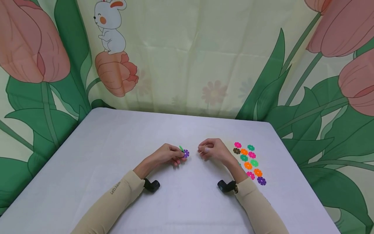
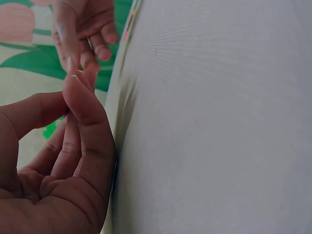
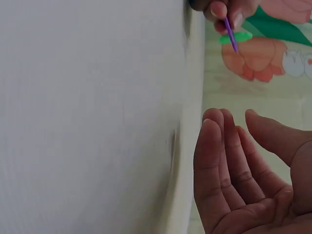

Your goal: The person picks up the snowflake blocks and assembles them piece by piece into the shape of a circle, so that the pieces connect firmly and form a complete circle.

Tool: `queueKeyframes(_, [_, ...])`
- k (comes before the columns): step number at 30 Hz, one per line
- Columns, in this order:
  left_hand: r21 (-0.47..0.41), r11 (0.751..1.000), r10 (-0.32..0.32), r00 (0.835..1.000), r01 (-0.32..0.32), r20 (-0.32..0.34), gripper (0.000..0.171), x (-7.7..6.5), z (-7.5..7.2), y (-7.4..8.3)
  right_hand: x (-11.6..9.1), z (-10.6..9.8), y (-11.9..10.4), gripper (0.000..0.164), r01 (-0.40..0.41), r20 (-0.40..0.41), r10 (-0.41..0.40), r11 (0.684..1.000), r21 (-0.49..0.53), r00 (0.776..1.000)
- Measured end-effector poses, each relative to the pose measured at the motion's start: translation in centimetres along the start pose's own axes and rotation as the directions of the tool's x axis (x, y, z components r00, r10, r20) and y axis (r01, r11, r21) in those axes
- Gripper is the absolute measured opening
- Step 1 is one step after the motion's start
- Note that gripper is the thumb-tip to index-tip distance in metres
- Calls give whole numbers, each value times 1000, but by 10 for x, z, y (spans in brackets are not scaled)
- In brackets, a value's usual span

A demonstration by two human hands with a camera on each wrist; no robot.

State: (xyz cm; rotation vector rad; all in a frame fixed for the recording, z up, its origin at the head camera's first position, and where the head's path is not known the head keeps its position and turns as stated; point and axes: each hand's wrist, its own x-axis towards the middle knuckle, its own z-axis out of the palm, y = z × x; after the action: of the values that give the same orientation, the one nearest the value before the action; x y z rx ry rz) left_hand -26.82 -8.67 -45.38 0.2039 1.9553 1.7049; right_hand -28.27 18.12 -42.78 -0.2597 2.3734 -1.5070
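While your left hand pinches a purple disc crossed with a green disc above the white desk, your right hand, fingers loosely parted, holds nothing before the tulip-printed backdrop.

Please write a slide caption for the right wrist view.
Empty right hand in front; beyond, the left hand pinches a purple disc crossed with a green disc.

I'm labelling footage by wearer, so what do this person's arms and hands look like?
Both the left hand and right hand are ungloved. The left sleeve and right sleeve are long and beige; the left bears small dark lettering. A chunky black device sits at the left wrist, another at the right.
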Motion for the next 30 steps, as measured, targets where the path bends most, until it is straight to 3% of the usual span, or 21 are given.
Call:
queueKeyframes(8, [-19,1000,16,1000,-16,2,22,-1,0,-2,-5,-49,12,34,-61,-157,47,994,-87,987])
queueKeyframes(16, [-35,999,10,999,-12,-38,20,-1,2,-3,-17,-91,28,37,-181,-287,124,966,-183,950])
queueKeyframes(24, [-48,999,5,999,-8,-47,20,-1,3,-3,-29,-108,35,40,-305,-343,190,897,-321,920])
queueKeyframes(30, [-44,999,-2,999,-1,-53,20,-3,4,-1,-31,-114,42,42,-353,-325,247,878,-323,913])
